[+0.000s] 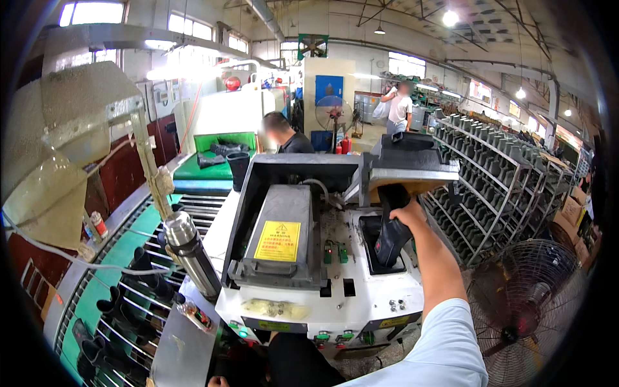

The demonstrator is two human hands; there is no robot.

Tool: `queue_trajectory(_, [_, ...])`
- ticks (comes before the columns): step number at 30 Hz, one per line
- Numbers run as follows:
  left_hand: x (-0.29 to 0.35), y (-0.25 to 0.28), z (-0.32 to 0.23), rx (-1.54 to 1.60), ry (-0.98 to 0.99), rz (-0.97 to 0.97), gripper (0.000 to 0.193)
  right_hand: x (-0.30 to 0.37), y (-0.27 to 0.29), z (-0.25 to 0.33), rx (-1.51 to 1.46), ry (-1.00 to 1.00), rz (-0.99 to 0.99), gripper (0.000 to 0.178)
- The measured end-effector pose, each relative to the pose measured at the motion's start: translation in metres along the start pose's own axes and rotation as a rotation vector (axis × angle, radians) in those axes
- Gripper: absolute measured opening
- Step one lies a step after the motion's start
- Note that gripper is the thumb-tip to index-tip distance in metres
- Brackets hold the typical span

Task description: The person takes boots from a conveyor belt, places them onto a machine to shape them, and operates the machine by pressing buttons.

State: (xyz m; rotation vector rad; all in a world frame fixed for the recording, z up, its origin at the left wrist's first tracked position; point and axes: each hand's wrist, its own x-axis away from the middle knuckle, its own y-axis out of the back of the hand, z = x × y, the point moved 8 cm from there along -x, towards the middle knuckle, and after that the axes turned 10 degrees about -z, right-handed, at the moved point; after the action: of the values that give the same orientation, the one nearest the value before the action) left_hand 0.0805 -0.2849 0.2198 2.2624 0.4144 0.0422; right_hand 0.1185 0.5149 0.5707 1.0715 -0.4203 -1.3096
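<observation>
My right hand (pixel 409 211) is closed around the upper part of a black boot (pixel 391 242). The boot stands tilted, toe down, in the dark recess (pixel 369 226) on the right side of a white two-station machine (pixel 284 311). Above and behind it, the right station's lid (pixel 412 175) is raised. The left station's grey cover (pixel 284 206), with a yellow warning label, is lowered. Only a small part of my left hand (pixel 218 382) shows at the lower edge, near my dark-clothed legs; its fingers are mostly hidden.
A steel thermos (pixel 192 253) and a plastic bottle (pixel 193 315) stand on the ledge left of the machine. Several boots (pixel 116 309) lie on the roller conveyor. A caged floor fan (pixel 522 309) is at right, before boot racks (pixel 477 168). Two people are farther back.
</observation>
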Motion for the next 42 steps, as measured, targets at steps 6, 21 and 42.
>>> queue_trajectory(6, [-0.013,-0.032,0.042,0.053,0.059,0.041,0.025,0.035,0.061,-0.013,-0.251,0.113,-0.143,0.106])
queue_trajectory(21, [0.052,-0.058,-0.102,0.456,0.032,0.73,0.051,0.265,0.051,-0.186,-1.411,-0.036,-0.122,0.076])
queue_trajectory(42, [0.048,0.244,0.091,1.974,0.401,-0.408,0.077,0.732,0.007,0.226,-0.926,1.368,1.571,0.053])
